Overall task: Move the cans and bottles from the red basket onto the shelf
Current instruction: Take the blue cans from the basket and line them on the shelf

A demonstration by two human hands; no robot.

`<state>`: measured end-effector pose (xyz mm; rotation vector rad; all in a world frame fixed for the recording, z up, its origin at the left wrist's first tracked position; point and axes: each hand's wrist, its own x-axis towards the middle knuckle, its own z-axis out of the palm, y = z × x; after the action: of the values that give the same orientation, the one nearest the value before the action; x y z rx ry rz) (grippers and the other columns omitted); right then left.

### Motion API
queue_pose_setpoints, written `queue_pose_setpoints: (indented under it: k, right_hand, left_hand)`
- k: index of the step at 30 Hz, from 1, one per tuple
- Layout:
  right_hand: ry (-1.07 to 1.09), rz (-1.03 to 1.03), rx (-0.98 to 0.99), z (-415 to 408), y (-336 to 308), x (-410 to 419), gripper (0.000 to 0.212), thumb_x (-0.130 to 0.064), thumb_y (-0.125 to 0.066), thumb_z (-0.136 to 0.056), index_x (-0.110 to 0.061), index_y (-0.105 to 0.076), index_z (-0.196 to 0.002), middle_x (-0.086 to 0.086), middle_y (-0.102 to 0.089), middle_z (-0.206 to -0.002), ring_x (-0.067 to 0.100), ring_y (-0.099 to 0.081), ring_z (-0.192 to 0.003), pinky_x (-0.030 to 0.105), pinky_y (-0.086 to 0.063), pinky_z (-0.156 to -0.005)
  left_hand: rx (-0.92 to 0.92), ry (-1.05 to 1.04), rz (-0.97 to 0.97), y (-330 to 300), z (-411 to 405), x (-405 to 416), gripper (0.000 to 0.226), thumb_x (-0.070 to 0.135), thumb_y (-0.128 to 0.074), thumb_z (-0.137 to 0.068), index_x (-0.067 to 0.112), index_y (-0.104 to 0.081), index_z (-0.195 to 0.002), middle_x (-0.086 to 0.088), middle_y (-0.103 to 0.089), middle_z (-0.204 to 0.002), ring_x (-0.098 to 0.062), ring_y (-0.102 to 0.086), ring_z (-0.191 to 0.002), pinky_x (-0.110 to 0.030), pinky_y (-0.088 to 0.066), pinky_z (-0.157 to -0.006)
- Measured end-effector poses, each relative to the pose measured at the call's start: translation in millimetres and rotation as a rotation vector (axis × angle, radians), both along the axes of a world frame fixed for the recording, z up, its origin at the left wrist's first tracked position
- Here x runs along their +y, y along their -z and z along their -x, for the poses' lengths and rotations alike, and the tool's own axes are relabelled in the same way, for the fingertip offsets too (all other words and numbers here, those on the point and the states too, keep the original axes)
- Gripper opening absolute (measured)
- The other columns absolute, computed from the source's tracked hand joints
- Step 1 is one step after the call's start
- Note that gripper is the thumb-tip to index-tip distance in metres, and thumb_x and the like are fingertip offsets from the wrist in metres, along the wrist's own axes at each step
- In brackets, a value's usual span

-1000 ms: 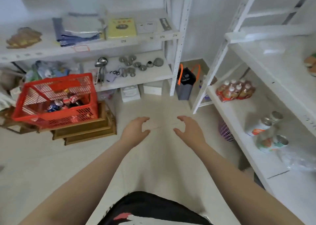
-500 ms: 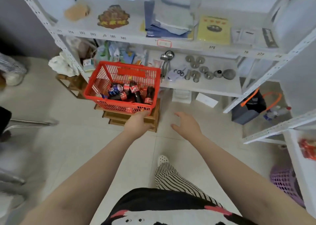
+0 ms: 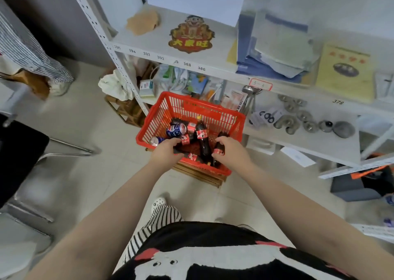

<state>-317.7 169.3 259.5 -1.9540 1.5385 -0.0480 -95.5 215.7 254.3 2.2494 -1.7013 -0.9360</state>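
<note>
The red basket (image 3: 213, 112) stands on low wooden crates (image 3: 198, 174) in front of a white shelf unit (image 3: 319, 145). Inside it lie several dark cola bottles, a blue can (image 3: 175, 130) and a red can (image 3: 191, 127). One cola bottle (image 3: 202, 137) with a yellow cap lies in the middle. Both hands are inside the basket. My left hand (image 3: 165, 152) is curled over a cola bottle (image 3: 193, 156) lying along the near wall. My right hand (image 3: 232, 149) is wrapped around another cola bottle (image 3: 219, 149) at the basket's right side.
The white shelf behind the basket holds metal parts (image 3: 298, 120), scissors, papers and a yellow booklet (image 3: 345, 71). A dark bag with orange handles (image 3: 366, 181) sits on the floor at the right. A chair (image 3: 19, 152) stands at the left. Pale floor tiles lie between.
The view has swung left and closer to the basket. Both hands moved forward from above the floor into the basket and closed on cola bottles.
</note>
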Motion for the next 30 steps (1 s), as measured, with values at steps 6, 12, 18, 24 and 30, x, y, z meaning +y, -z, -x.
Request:
queue_pose_setpoints:
  k: [6,12,18,24,30]
  right_hand:
    - [0.061,-0.080,0.000,-66.5,25.5,-46.9,0.062,-0.042,-0.064,-0.084,-0.022,-0.044,-0.139,0.001,-0.051,-0.141,0.021,-0.048,-0.128,0.042,-0.046,-0.100]
    - [0.345,-0.254,-0.049,-148.4,49.1,-64.8,0.062,-0.040,-0.066,-0.084,-0.020,-0.045,-0.138,0.003,-0.054,-0.136,0.022,-0.051,-0.124,0.038,-0.046,-0.099]
    - [0.628,-0.397,-0.129,-211.0,79.7,-69.3,0.056,-0.037,-0.068,-0.083,-0.018,-0.049,-0.133,0.003,-0.059,-0.131,0.020,-0.055,-0.121,0.035,-0.045,-0.098]
    - [0.819,-0.541,-0.194,-248.2,156.2,-93.5,0.059,-0.038,-0.069,-0.082,-0.010,-0.051,-0.131,0.012,-0.064,-0.120,0.028,-0.060,-0.112,0.034,-0.046,-0.091]
    - [0.917,-0.703,-0.307,-278.8,234.3,-125.9,0.039,-0.039,-0.059,-0.091,-0.007,-0.061,-0.114,0.011,-0.065,-0.111,0.031,-0.057,-0.112,0.033,-0.041,-0.087]
  left_hand:
    - [-0.023,0.098,-0.087,18.5,-81.0,-72.2,0.054,0.027,-0.066,-0.083,0.018,-0.051,-0.135,-0.004,-0.057,-0.135,-0.022,-0.056,-0.117,-0.033,-0.044,-0.095]
    - [-0.040,0.338,-0.228,40.7,-160.7,-146.6,0.050,0.022,-0.066,-0.080,0.019,-0.055,-0.129,-0.005,-0.061,-0.127,-0.025,-0.057,-0.115,-0.034,-0.045,-0.094]
    - [0.006,0.552,-0.260,76.3,-189.9,-211.4,0.047,0.023,-0.065,-0.082,0.017,-0.057,-0.128,-0.007,-0.060,-0.130,-0.025,-0.055,-0.119,-0.032,-0.040,-0.097]
    - [0.052,0.647,-0.252,153.8,-170.2,-266.7,0.054,0.022,-0.068,-0.082,0.008,-0.051,-0.132,-0.015,-0.058,-0.130,-0.030,-0.053,-0.120,-0.030,-0.037,-0.094]
    - [-0.031,0.711,-0.338,248.6,-148.1,-300.5,0.060,0.021,-0.069,-0.083,0.003,-0.045,-0.135,-0.017,-0.051,-0.136,-0.032,-0.047,-0.125,-0.035,-0.038,-0.099]
